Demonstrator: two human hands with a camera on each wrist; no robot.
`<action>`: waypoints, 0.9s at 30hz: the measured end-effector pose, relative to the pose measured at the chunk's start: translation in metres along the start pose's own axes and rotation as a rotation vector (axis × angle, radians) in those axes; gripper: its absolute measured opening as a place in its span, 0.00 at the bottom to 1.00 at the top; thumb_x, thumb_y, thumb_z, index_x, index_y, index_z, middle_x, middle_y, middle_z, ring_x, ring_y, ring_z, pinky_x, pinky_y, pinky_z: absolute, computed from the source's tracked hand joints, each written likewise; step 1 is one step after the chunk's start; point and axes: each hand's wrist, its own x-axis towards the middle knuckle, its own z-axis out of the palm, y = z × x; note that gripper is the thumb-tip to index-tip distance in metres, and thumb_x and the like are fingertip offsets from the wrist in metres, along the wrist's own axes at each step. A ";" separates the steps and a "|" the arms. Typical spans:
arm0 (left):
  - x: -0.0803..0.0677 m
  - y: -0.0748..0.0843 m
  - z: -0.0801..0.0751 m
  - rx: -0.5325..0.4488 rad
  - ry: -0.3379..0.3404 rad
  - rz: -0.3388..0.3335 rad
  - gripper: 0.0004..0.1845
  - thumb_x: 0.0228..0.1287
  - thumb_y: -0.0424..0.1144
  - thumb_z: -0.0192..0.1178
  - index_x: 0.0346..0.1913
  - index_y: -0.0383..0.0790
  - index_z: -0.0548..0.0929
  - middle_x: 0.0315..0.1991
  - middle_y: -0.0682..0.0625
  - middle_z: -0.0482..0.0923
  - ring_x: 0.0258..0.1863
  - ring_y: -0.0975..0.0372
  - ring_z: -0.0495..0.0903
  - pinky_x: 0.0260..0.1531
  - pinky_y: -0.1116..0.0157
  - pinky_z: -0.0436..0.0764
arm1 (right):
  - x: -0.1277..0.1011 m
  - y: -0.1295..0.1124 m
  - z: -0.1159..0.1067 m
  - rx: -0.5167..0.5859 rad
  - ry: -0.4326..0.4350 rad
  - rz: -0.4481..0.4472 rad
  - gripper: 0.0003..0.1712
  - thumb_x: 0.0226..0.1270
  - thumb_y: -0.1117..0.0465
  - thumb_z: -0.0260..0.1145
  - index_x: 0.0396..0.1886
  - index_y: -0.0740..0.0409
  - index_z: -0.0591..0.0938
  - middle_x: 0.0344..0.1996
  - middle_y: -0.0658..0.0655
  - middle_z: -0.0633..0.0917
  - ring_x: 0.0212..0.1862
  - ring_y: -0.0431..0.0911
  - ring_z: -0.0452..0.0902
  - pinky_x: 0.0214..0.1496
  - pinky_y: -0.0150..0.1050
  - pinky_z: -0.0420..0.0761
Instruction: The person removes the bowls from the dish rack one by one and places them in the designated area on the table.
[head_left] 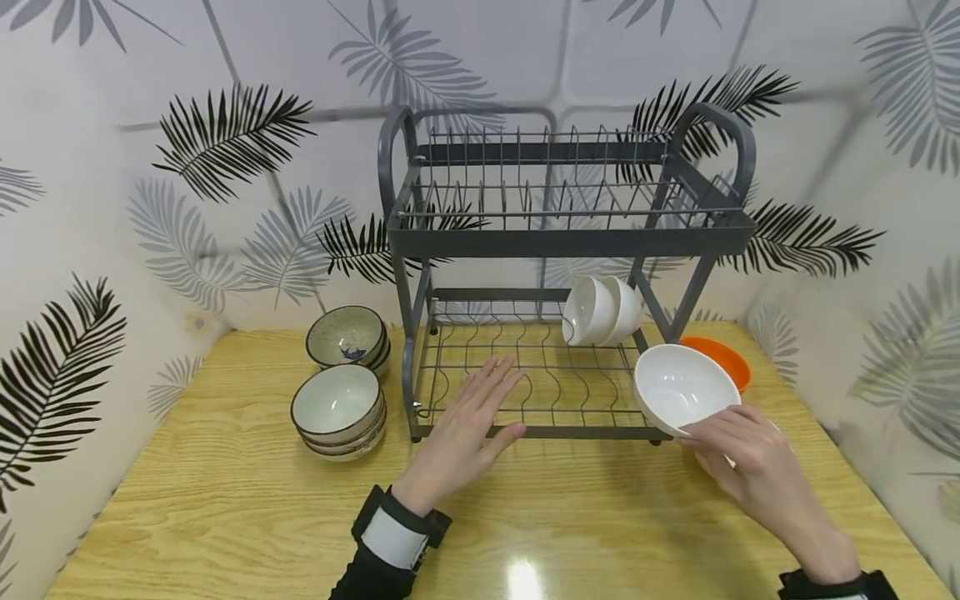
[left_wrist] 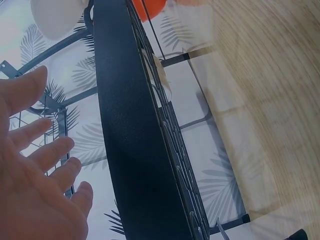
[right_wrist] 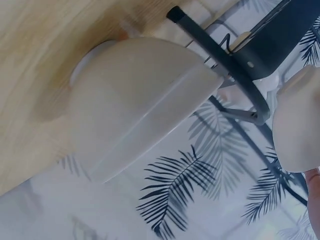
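Note:
My right hand (head_left: 750,462) pinches the near rim of a white bowl (head_left: 682,385), tilted with its inside facing up, at the dish rack's right front corner. In the right wrist view this bowl (right_wrist: 299,122) is at the right edge, a fingertip (right_wrist: 314,192) against it. Another white bowl (right_wrist: 135,100) fills the middle there; in the head view my right hand mostly hides it. My left hand (head_left: 461,433) extends over the front of the rack's lower tier (head_left: 540,432), fingers straight; whether it touches the wires I cannot tell. Two white bowls (head_left: 588,312) stand on edge on that tier.
The grey two-tier dish rack (head_left: 570,243) stands at the back of the wooden table (head_left: 247,500), against a leaf-patterned backdrop. On its left are a stack of speckled bowls (head_left: 345,333) and a stack of pale, dark-rimmed bowls (head_left: 337,408). An orange dish (head_left: 723,360) lies at right.

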 end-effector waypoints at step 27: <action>-0.001 0.001 -0.001 -0.006 -0.010 0.002 0.36 0.75 0.47 0.56 0.80 0.45 0.57 0.82 0.46 0.49 0.82 0.49 0.50 0.81 0.47 0.50 | -0.061 0.032 -0.027 -0.148 -0.088 0.179 0.36 0.73 0.33 0.50 0.20 0.53 0.86 0.19 0.50 0.87 0.25 0.52 0.80 0.36 0.41 0.74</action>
